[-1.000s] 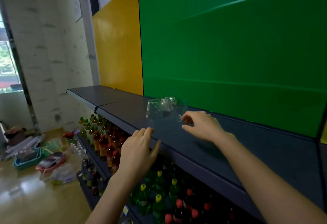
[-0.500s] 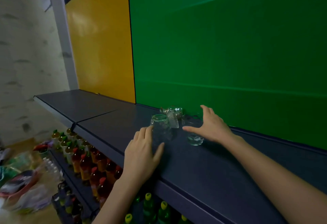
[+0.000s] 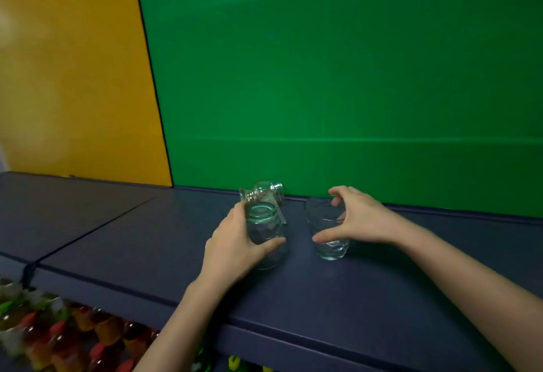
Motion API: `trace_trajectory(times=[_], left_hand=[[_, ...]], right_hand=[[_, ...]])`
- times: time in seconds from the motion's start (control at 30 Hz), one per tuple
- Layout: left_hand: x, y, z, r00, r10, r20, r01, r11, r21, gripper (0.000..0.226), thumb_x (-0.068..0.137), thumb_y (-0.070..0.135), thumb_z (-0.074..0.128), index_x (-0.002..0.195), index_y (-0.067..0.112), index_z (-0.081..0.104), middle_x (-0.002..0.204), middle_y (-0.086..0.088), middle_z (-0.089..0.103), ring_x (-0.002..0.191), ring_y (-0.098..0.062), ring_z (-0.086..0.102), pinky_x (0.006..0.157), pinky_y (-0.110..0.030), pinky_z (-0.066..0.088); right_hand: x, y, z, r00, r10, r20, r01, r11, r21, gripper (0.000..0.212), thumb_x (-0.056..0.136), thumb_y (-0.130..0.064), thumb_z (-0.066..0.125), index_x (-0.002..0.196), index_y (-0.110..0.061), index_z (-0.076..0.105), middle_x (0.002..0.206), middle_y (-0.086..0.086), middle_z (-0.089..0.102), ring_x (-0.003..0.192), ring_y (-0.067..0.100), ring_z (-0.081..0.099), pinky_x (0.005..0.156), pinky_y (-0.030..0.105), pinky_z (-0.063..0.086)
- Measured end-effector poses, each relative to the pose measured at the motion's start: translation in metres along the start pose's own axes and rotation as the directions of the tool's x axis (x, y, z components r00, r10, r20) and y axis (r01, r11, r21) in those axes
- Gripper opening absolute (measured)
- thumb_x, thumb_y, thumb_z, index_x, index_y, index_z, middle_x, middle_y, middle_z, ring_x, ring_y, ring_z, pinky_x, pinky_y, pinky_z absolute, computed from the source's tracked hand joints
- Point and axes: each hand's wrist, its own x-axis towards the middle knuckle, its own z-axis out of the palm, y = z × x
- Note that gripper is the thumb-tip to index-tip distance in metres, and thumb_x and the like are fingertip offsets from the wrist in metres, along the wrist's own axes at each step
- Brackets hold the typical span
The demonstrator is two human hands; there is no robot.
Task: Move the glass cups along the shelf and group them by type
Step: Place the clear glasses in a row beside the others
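1. Your left hand (image 3: 235, 247) was wrapped around a clear, round-bodied glass jar cup with a narrowed neck (image 3: 266, 235). The thumb lay across its near side and the fingers (image 3: 239, 213) curled behind its rim. The cup stood upright on the dark blue shelf (image 3: 117, 239).

2. Your right hand (image 3: 357, 219) was cupped around a clear, tapered glass tumbler with a wavy pattern (image 3: 329, 233). The thumb reached across its near side at mid-height and the fingers arched over the far side of its rim. Whether every finger pressed the glass could not be told. The tumbler stood upright on the shelf, just to the right of the jar cup and apart from it.

3. Behind the jar cup, close to the back wall, there was more clear glassware (image 3: 264, 194). It looked like two small pieces lying on their sides, touching or nearly touching each other. The glass was too blurred and see-through for a sure count or type.

4. So the count of glass pieces on the shelf was one jar cup in your left hand, one tumbler in your right hand, and about two more at the back.

5. The shelf top showed two panels that met at a seam to the left of your hands. All the glassware sat on the right panel.

6. Behind the shelf stood two wall panels, one yellow panel (image 3: 73, 78) on the left and one green panel (image 3: 352, 78) on the right.

7. Below the shelf edge, at the lower left, many bottles with red and green caps (image 3: 58, 333) stood in rows. They were too blurred to count.
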Motion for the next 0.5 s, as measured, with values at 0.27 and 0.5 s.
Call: trace_trajectory(times=[0.27, 0.5], left_hand=[[0.019, -0.007, -0.005, 0.992, -0.003, 0.124, 0.011, 0.998, -0.065, 0.083, 0.045, 0.057, 0.081, 0.114, 0.031, 0.044, 0.114, 0.001, 0.063, 0.106, -0.027, 0.058, 0.086, -0.039, 0.048], [0.005, 0.021, -0.002, 0.985, 0.169, 0.047, -0.149, 0.948, -0.28, 0.083, 0.028, 0.067, 0.075, 0.101, 0.042, 0.045, 0.105, 0.008, 0.064, 0.101, -0.023, 0.059, 0.09, -0.044, 0.049]], right_hand=[[-0.044, -0.008, -0.002, 0.986, 0.071, -0.149, -0.06, 0.996, 0.072, 0.1, 0.055, -0.048, 0.083, 0.138, -0.021, 0.033, 0.124, -0.009, 0.047, 0.1, 0.01, 0.057, 0.095, 0.033, 0.045], [-0.088, -0.001, -0.021, 0.962, 0.124, -0.245, -0.098, 0.988, 0.118, 0.099, 0.052, -0.048, 0.083, 0.136, -0.027, 0.036, 0.123, -0.013, 0.049, 0.098, 0.005, 0.058, 0.09, 0.03, 0.048]])
